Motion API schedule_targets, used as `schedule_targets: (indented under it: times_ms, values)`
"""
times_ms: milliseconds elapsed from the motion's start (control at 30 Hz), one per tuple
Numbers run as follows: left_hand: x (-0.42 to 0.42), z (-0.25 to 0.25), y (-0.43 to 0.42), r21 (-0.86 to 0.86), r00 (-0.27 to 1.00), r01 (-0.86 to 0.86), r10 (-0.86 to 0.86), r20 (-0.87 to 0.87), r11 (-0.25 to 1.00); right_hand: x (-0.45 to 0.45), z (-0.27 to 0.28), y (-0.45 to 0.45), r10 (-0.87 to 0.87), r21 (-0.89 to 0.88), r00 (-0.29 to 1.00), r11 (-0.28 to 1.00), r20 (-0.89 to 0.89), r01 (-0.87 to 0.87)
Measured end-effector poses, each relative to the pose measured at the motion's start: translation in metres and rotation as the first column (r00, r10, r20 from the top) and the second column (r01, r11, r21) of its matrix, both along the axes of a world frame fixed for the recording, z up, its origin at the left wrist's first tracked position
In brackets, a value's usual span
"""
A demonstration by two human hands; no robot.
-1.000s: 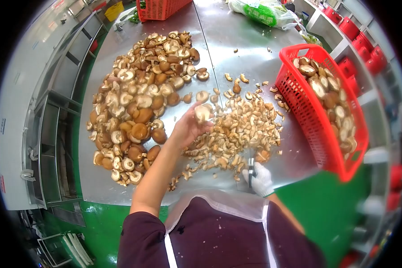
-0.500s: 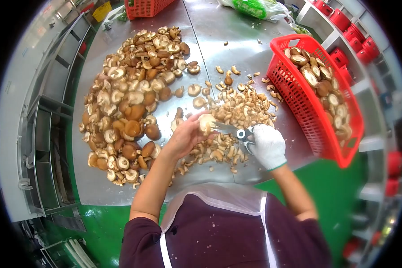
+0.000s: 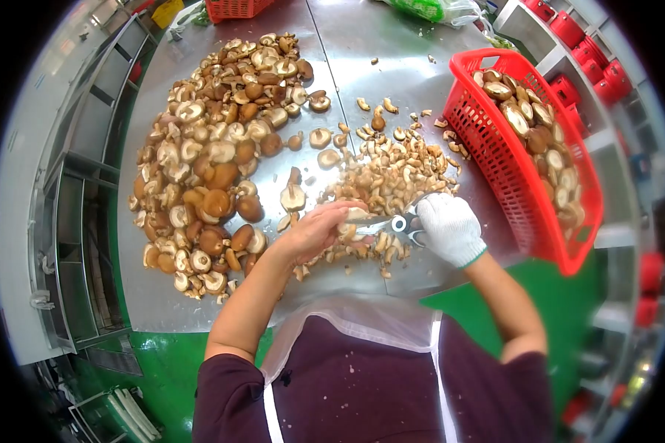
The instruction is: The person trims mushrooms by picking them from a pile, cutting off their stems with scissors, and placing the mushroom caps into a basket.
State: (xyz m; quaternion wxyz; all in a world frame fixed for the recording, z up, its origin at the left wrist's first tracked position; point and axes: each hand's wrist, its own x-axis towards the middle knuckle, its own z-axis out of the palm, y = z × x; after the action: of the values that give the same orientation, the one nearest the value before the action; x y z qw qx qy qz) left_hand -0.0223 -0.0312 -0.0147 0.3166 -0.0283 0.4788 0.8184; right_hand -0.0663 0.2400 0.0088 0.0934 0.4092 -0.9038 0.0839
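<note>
My bare left hand point(image 3: 319, 230) is closed around a shiitake mushroom point(image 3: 357, 213), mostly hidden by the fingers. In a white knit glove, my right hand point(image 3: 452, 229) grips scissors point(image 3: 399, 224) with dark handles and a white pivot. Their blades point left and meet the mushroom at its underside; whether they are parted I cannot make out. Below and beyond both hands lies a heap of cut mushroom stems point(image 3: 403, 168). A large pile of whole shiitake mushrooms point(image 3: 218, 177) spreads to the left of my left hand.
A red plastic basket point(image 3: 488, 159) holding stemless mushroom caps point(image 3: 539, 133) stands tilted at the right of the steel table point(image 3: 362, 52). Another red basket point(image 3: 238, 7) and a green-and-white plastic bag point(image 3: 428, 9) sit at the far edge. Shelves with red containers point(image 3: 567, 29) line the right.
My left hand has turned the mushroom, so its pale underside no longer faces up. Both hands sit slightly nearer my body and further right, the scissors still at the mushroom.
</note>
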Motion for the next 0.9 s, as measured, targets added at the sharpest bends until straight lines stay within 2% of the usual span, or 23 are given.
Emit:
schedule_targets:
  times_ms: [133, 167, 233, 367, 467, 567, 667, 700, 767, 800, 833, 900]
  values:
    - [0.003, 0.003, 0.005, -0.032, 0.999, 0.025, -0.024, 0.026, 0.999, -0.007, -0.003, 0.007, 0.077, 0.030, 0.997, 0.997, -0.009, -0.076]
    - [0.004, 0.000, 0.004, 0.005, 0.998, 0.025, -0.025, 0.050, 1.000, -0.006, -0.004, 0.008, 0.092, 0.034, 0.996, 0.995, -0.008, -0.092]
    - [0.001, -0.004, 0.000, 0.077, 0.995, 0.026, -0.034, 0.096, 0.997, -0.006, -0.007, 0.010, 0.088, 0.041, 0.996, 0.995, 0.028, -0.089]
    - [0.002, -0.002, -0.001, 0.055, 0.990, -0.003, -0.005, 0.141, 0.998, -0.003, -0.016, 0.009, 0.027, 0.015, 0.998, 0.999, 0.057, -0.028]
    - [0.000, -0.012, -0.006, 0.079, 0.985, -0.063, 0.050, 0.163, 0.995, 0.002, -0.023, 0.013, -0.066, -0.025, 0.992, 0.997, 0.105, 0.069]
    - [0.004, -0.031, -0.006, 0.077, 0.992, -0.123, 0.120, 0.033, 0.989, 0.019, -0.037, 0.007, -0.261, -0.162, 0.943, 0.941, 0.206, 0.296]
    - [0.001, -0.038, -0.003, 0.056, 0.979, -0.180, 0.173, 0.111, 0.982, 0.026, -0.054, -0.004, -0.341, -0.264, 0.840, 0.840, 0.422, 0.474]
    - [0.001, -0.036, 0.002, 0.016, 0.980, -0.176, 0.174, 0.095, 0.984, 0.030, -0.056, -0.013, -0.368, -0.272, 0.787, 0.794, 0.496, 0.543]
    - [0.005, -0.032, 0.013, -0.063, 0.984, -0.163, 0.167, 0.063, 0.985, 0.030, -0.039, -0.034, -0.267, -0.341, 0.633, 0.659, 0.727, 0.670]
    - [0.005, -0.034, 0.017, -0.076, 0.993, -0.119, 0.120, 0.016, 0.990, 0.027, -0.037, -0.042, -0.200, -0.354, 0.589, 0.635, 0.783, 0.686]
    - [0.006, -0.032, 0.021, -0.185, 0.993, -0.099, 0.085, -0.082, 0.978, 0.025, -0.035, -0.048, -0.128, -0.367, 0.544, 0.610, 0.829, 0.703]
    - [0.005, -0.025, 0.027, -0.392, 0.963, -0.097, -0.013, -0.270, 0.915, 0.021, -0.033, -0.057, -0.049, -0.390, 0.545, 0.645, 0.837, 0.657]
